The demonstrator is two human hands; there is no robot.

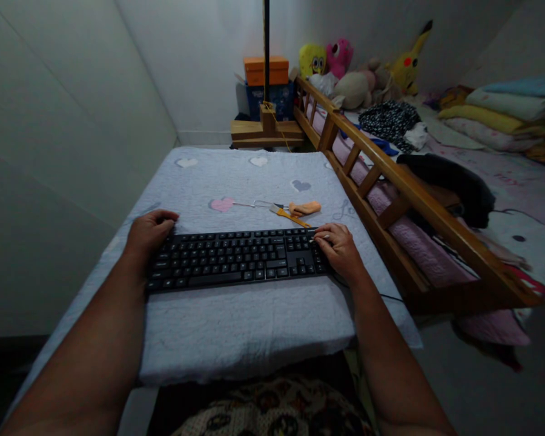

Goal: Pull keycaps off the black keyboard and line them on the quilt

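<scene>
- Black keyboard (236, 257) lies on the cloth-covered table (249, 321) between the person's hands.
- Left hand (152, 235) curls at its left end; from here I can't tell whether it grips.
- Right hand (340, 247) pinches a thin white stick (320, 237), hiding some number keys.
- Just behind: yellow-handled brush (296, 220), orange cloth (306, 209).
- Wooden bed rail (381, 160) flanks the table's right.

Matt black plastic on keyboard (231, 257). Wrinkled, slightly rough cloth as table cover (254, 309). Smooth varnished wood, softly glossy, on bed rail (390, 166). Soft matt cloth in orange rag (305, 209); perhaps plastic in brush handle (295, 219), too small for certainty.
</scene>
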